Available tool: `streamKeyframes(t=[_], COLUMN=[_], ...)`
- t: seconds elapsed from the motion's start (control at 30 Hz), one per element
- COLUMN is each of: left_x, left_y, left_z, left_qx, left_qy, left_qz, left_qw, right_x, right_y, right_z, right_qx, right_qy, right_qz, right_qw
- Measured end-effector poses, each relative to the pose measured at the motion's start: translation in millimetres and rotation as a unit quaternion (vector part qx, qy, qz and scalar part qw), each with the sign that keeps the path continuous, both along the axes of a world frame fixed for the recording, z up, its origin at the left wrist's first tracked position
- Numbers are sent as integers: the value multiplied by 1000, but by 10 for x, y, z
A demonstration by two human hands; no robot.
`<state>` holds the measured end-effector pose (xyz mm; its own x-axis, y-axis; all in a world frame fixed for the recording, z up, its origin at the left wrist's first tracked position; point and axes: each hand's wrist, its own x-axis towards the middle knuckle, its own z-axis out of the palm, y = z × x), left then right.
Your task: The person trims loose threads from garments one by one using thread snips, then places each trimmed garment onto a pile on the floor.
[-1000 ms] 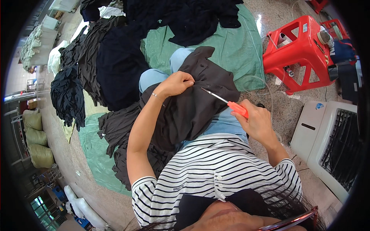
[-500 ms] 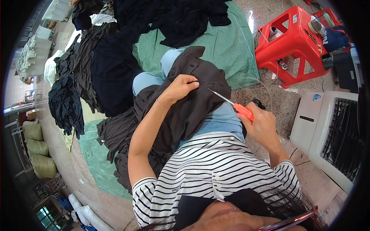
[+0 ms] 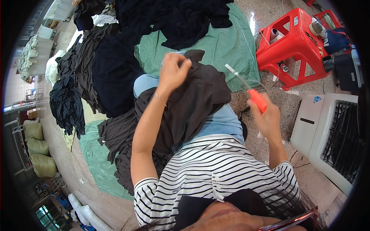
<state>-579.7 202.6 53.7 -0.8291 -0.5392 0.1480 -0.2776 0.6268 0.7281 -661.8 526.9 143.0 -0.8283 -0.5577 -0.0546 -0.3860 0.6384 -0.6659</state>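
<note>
Across my lap lies a dark brown garment [image 3: 200,92], bunched over light blue trousers [image 3: 221,121]. My left hand [image 3: 173,73] is raised over the garment's left upper part. Motion smears its fingers, so whether they grip anything cannot be made out. Off the garment's right side, my right hand [image 3: 266,113] is closed around the orange handle of a slim tool with a thin metal shaft [image 3: 258,101]. The tool points up and left, above the green sheet. A small white strip [image 3: 231,69] shows at its tip; what it is cannot be made out.
Piles of dark clothes [image 3: 115,73] lie to the left and at the far side, partly on a green sheet [image 3: 241,54]. A red stool [image 3: 291,42] holding small items stands far right. Nearer on the right is a white air cooler [image 3: 308,121].
My left hand has moved away from the garment's middle, up and left. My right hand has lifted the orange-handled tool up and right, off the garment; a white strip now shows at its tip.
</note>
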Motion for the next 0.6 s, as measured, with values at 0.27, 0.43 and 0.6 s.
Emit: streamKeyframes(t=[0.27, 0.43, 0.6], left_x=[-334, 197, 212], left_y=[11, 1133, 1248], left_z=[-197, 505, 208], left_qx=[-50, -54, -292], left_qy=[-133, -18, -94], left_qz=[1, -221, -200], left_qw=[990, 974, 931], right_x=[-135, -302, -298], right_y=[42, 147, -32], right_z=[-121, -184, -219], right_qx=[-18, -22, -37], right_qy=[37, 75, 67], right_qz=[-66, -106, -83], right_qw=[997, 991, 994])
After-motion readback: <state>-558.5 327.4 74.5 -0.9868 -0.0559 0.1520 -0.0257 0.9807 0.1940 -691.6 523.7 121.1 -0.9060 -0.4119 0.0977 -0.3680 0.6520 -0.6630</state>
